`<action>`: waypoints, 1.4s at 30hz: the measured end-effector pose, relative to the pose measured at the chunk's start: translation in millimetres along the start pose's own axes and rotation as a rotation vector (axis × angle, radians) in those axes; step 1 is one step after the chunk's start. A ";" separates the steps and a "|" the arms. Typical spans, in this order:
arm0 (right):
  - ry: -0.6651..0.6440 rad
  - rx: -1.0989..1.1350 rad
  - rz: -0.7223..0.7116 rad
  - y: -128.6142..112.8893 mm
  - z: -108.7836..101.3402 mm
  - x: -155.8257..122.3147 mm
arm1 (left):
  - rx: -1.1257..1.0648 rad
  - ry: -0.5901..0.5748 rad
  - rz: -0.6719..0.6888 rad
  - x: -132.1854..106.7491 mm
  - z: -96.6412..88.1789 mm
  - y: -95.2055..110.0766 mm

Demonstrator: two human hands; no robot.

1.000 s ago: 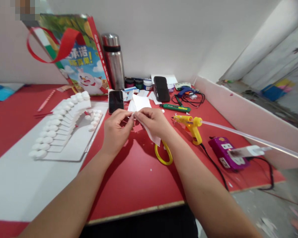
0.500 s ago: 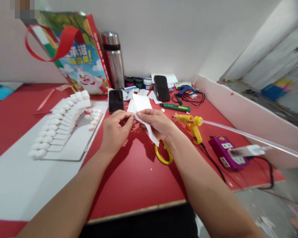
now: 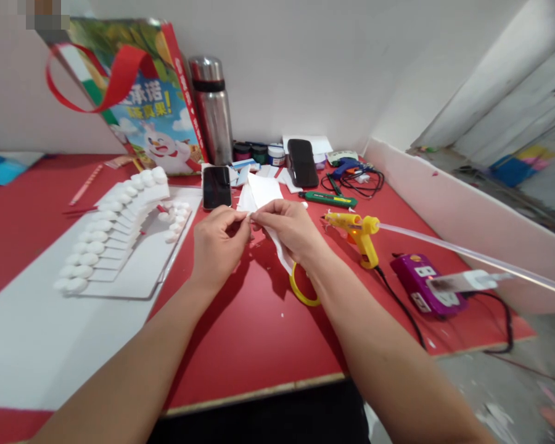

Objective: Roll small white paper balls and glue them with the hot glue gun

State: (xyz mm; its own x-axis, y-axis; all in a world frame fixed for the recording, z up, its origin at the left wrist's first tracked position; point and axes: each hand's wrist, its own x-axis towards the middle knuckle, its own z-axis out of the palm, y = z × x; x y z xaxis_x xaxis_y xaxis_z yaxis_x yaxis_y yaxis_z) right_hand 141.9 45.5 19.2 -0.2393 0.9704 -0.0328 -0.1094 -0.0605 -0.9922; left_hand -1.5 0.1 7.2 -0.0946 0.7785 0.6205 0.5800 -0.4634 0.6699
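Observation:
My left hand (image 3: 221,246) and my right hand (image 3: 290,229) meet over the middle of the red table (image 3: 250,345). Both pinch one end of a thin white strip (image 3: 283,251), tissue or soft paper, whose tail hangs below my right palm. The pinched end is mostly hidden by fingertips. Under my right wrist, a yellow ring (image 3: 300,295) like a scissors handle is partly covered. Folded white paper (image 3: 264,190) lies just beyond my fingers. On the left rests a white curved stair-like model (image 3: 124,237) edged with round white puffs.
A yellow glue gun (image 3: 363,237) with a long clear stick lies to the right, near a purple power box (image 3: 428,287). A green pen-like tool (image 3: 329,199), two phones (image 3: 217,187), a steel flask (image 3: 213,111) and a printed bag (image 3: 152,117) stand or lie behind.
My right hand has turned slightly, so less of the white strip shows beneath it. Its fingers have drawn in closer to my left fingertips. The objects on the table stay put.

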 end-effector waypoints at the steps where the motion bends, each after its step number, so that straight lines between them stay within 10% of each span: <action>1: 0.034 -0.046 -0.052 2.5 1.1 0.3 | 0.044 0.002 0.051 -0.6 0.5 -0.2; 14: 0.040 -0.345 -0.299 7.0 -1.0 1.1 | 0.360 -0.037 0.316 -0.9 -0.9 -6.5; 26: -0.077 -0.131 -0.347 -1.6 -4.5 -0.8 | -0.433 -0.014 -0.136 5.1 -3.2 -1.1; 42: -0.113 -0.360 -0.494 -2.3 -11.9 0.9 | -0.245 -0.053 -0.021 6.6 -9.5 3.4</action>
State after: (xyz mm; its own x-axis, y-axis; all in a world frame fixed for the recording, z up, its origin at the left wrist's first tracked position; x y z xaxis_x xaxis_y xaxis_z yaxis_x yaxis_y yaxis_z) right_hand 153.4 49.3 20.0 -0.3461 0.8319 0.4337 0.0941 0.4907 -0.8662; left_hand -7.9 -0.3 17.5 -0.0584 0.8073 0.5872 0.3644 -0.5304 0.7654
